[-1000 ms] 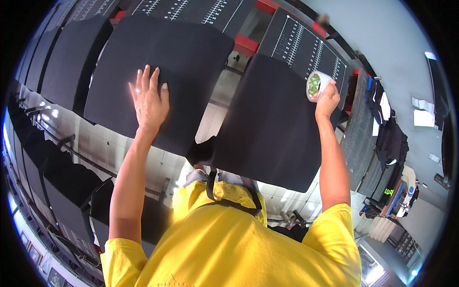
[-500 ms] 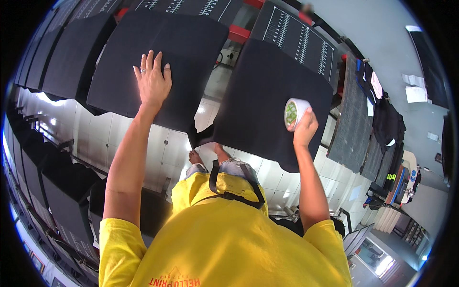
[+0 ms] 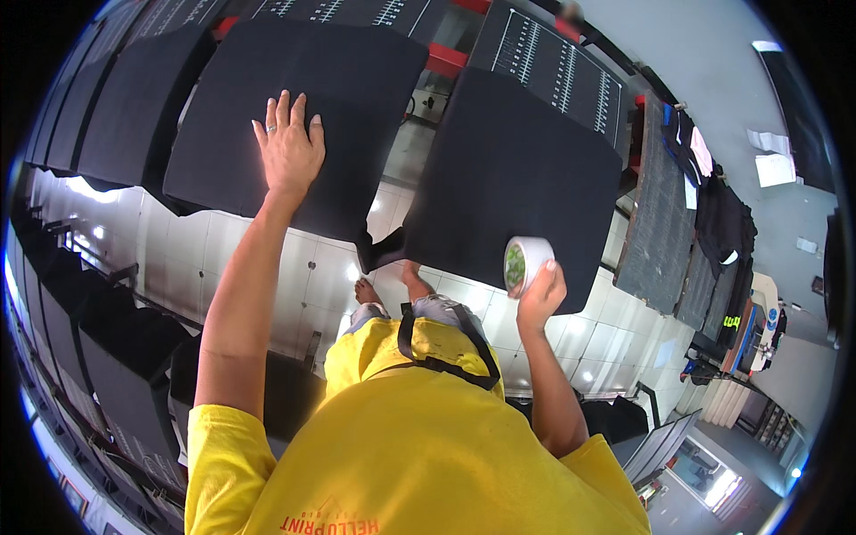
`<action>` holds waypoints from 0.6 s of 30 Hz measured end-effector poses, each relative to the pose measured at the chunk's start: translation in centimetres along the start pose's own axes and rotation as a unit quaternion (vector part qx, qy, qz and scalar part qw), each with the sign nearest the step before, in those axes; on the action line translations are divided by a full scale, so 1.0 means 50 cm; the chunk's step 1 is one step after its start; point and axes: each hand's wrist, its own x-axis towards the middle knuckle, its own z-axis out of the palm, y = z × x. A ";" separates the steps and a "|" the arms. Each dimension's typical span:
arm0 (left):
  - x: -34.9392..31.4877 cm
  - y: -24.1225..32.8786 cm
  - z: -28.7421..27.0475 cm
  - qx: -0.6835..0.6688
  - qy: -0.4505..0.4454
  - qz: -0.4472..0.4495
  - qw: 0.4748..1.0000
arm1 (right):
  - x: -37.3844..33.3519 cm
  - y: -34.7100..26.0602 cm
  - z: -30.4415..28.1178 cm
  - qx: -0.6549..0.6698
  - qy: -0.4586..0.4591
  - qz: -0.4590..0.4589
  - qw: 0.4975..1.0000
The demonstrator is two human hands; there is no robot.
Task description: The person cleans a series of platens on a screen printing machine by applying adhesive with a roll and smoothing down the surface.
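Note:
My left hand lies flat with spread fingers on a black fabric-covered board, a ring on one finger. In my right hand is a round white thing with green and white inside, which looks like a tape roll. My fingers are closed around its near side, and its ring-like opening tilts to the left. The roll is over the front edge of a second black cloth-covered board. Whether it touches the cloth I cannot tell.
More black-covered boards line up on the left, and another row runs behind at lower left. Printed scales mark the dark panels beyond. A bare dark board stands right, with dark garments further off. White tiles form the floor.
My right hand has drawn the tape roll down and slightly left, toward the near edge of the right board. My left hand stays on the left board, nearly still.

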 end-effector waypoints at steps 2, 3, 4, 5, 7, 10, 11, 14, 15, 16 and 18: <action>0.000 -0.001 -0.003 -0.002 -0.002 -0.005 1.000 | 0.059 -0.006 0.028 0.039 -0.011 0.042 0.998; 0.000 0.002 -0.004 0.000 -0.004 -0.002 1.000 | 0.093 -0.005 0.042 0.040 -0.005 0.037 0.998; -0.002 0.005 -0.006 0.001 -0.005 -0.001 1.000 | 0.127 -0.003 0.055 0.042 0.000 0.033 0.999; 0.001 0.004 -0.009 0.004 -0.005 -0.001 1.000 | 0.163 0.000 0.067 0.047 -0.005 0.026 0.999; 0.004 0.006 -0.011 0.009 -0.010 0.001 1.000 | 0.230 -0.005 0.091 0.048 -0.010 0.008 0.999; 0.005 0.011 -0.019 0.009 -0.015 -0.003 1.000 | 0.334 -0.001 0.131 0.060 0.005 -0.004 0.998; 0.004 0.012 -0.019 0.008 -0.016 -0.005 1.000 | 0.364 -0.007 0.147 0.062 0.008 0.002 0.998; 0.004 0.019 -0.025 -0.002 -0.023 -0.009 1.000 | 0.452 -0.004 0.180 0.066 0.004 -0.022 0.998; 0.005 0.018 -0.026 -0.003 -0.023 -0.009 1.000 | 0.479 -0.004 0.193 0.067 0.008 -0.030 0.997; 0.004 0.018 -0.026 -0.005 -0.022 -0.010 1.000 | 0.502 -0.004 0.203 0.068 0.011 -0.037 0.997; 0.005 0.019 -0.029 0.000 -0.030 -0.012 0.999 | 0.544 -0.015 0.226 0.074 0.014 -0.038 0.996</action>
